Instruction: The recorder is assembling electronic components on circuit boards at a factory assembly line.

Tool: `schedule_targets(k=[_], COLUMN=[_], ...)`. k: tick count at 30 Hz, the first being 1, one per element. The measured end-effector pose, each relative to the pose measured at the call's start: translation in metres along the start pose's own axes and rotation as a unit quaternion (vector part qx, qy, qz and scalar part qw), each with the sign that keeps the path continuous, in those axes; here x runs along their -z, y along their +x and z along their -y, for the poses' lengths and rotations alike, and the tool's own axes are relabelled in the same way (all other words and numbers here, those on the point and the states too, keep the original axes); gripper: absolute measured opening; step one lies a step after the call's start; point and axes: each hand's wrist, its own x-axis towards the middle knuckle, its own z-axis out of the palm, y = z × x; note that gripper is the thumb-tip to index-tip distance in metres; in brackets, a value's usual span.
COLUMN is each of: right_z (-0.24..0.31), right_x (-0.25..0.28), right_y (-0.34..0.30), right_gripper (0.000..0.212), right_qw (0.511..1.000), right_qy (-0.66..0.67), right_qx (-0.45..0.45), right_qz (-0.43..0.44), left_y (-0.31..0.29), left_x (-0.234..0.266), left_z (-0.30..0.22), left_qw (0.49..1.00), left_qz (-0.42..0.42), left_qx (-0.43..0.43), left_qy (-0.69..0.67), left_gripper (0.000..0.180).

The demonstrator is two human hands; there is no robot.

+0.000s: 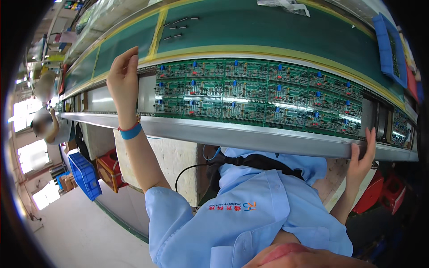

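Note:
A wide green circuit board panel (250, 87), packed with small parts and dotted with blue and red components, lies in the metal track before me. My left hand (123, 78) is raised over the track just past the panel's left end. Its fingers are bent in toward the thumb; whatever they may hold is too small to make out. At the panel's right end, my right hand (363, 156) rests by the near metal rail (268, 134). Its thumb and fingers are stretched apart, with nothing in them.
Beyond the track runs a green work surface (250, 31) with yellow tape, bearing several small dark pin-like parts (176, 27). A blue bin (389, 49) stands at far right, near another board (399, 129). Blue crate (84, 174) and red stools (389, 192) stand below. People work at far left.

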Motion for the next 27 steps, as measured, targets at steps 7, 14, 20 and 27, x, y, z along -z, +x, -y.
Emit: schedule_targets(k=[7,14,20,27], right_z=[0.010,0.047,0.075,0.090], right_x=[-0.005,-0.007,-0.013,-0.003], right_y=[-0.003,0.009,0.017,0.092], right_gripper=[0.076,0.086,0.090,0.070], right_qw=[0.998,0.980,0.961,0.935], right_qy=[-0.043,-0.094,-0.054,-0.052], right_qx=[0.020,0.135,0.221,0.319], right_qz=[0.034,0.108,0.156,0.145], left_y=[0.042,0.068,0.070,0.054], left_x=[-0.060,-0.088,-0.095,-0.111], left_z=[-0.028,-0.009,-0.021,-0.052], left_qw=[0.981,0.922,0.911,0.919], left_qz=[0.126,0.142,0.159,0.155], left_qx=[-0.092,-0.175,-0.201,-0.253], left_qy=[0.114,0.315,0.323,0.259], left_gripper=[0.023,0.019,0.015,0.011])
